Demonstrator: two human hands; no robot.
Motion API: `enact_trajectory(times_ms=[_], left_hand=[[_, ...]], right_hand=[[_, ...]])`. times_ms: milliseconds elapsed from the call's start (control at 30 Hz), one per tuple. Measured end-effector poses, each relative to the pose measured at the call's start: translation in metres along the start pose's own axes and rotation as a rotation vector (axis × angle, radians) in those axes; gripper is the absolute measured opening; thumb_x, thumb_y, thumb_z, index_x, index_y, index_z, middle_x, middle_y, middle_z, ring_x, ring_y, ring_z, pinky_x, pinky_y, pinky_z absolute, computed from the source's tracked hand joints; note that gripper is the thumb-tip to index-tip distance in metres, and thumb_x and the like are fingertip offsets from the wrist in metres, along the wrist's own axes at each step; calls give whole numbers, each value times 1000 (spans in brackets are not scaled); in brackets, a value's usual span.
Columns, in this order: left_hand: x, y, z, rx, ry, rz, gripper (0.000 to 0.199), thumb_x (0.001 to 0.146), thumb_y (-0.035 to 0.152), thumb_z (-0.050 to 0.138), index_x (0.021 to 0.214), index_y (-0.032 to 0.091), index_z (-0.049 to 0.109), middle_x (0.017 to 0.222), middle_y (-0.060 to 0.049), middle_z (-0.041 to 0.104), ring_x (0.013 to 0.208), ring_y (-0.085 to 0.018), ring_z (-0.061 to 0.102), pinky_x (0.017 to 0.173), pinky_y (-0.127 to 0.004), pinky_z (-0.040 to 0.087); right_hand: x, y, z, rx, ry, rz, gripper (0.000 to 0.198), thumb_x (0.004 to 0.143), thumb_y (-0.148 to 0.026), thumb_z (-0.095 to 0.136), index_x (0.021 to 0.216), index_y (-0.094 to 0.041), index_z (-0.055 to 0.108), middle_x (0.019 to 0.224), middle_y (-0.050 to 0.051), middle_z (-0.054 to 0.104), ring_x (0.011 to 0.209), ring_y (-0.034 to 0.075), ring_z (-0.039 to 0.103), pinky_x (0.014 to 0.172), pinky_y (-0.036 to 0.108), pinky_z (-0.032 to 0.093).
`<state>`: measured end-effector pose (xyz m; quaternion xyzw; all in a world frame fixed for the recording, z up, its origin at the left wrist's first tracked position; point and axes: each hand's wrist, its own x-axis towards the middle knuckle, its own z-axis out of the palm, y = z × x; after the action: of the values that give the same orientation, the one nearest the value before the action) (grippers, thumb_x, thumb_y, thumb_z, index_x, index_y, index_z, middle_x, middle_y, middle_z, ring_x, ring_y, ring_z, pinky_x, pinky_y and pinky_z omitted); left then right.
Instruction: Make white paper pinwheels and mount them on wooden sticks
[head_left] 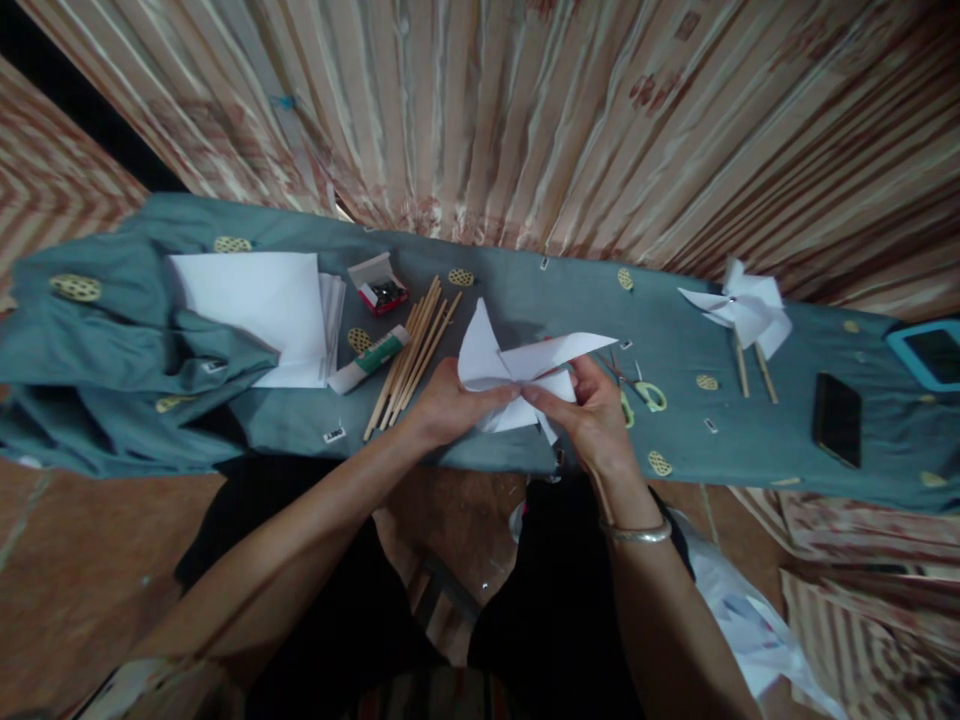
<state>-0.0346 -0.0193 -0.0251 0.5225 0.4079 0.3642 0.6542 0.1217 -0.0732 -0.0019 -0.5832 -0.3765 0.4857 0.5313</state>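
A white paper pinwheel (487,360) is held between my two hands over the near edge of the table, its folded blades standing up. My left hand (454,405) grips its left side, the thumb pressed towards the centre. From the right, my right hand (589,405) pinches the paper, and its thumb meets the left one near the middle. The fingers under the paper are hidden. Just beyond my right hand lie scissors with green handles (649,396). Left of my left hand is a bunch of thin wooden sticks (420,345).
A small open box of dark pins (386,293), a green-and-white glue tube (369,362) and a stack of white paper (255,300) lie to the left. Finished pinwheels on sticks (750,305), a black phone (838,418) and a blue-cased device (930,355) lie to the right.
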Motion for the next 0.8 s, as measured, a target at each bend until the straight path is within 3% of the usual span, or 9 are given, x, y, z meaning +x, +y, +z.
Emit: enact_trajectory(times_ms=[100, 400, 600, 800], left_hand=[[1, 0, 0, 18, 7, 12, 34, 62, 29, 82, 89, 11, 73, 88, -11, 77, 85, -26, 72, 75, -36, 60], [0, 0, -2, 52, 36, 19, 29, 63, 26, 79, 87, 11, 73, 84, -9, 77, 81, -24, 72, 69, -32, 59], [1, 4, 0, 43, 74, -33, 24, 62, 20, 77, 84, 11, 72, 84, -8, 77, 80, -23, 71, 69, -31, 59], [1, 6, 2, 61, 128, -77, 23, 61, 21, 78, 82, 10, 71, 79, -8, 76, 77, -23, 71, 68, -31, 58]], right_hand=[[1, 3, 2, -1, 39, -18, 52, 58, -29, 83, 105, -23, 62, 80, -2, 75, 70, 18, 68, 65, 32, 57], [1, 4, 4, -37, 84, -19, 53, 59, -29, 82, 108, -24, 61, 76, -4, 73, 63, 16, 65, 60, 30, 55], [1, 6, 5, -75, 70, -65, 46, 60, -26, 81, 102, -25, 62, 72, -6, 71, 59, 14, 63, 58, 28, 53], [-1, 9, 9, -47, 111, -69, 52, 61, -28, 80, 108, -24, 60, 73, -6, 72, 66, 16, 67, 66, 31, 56]])
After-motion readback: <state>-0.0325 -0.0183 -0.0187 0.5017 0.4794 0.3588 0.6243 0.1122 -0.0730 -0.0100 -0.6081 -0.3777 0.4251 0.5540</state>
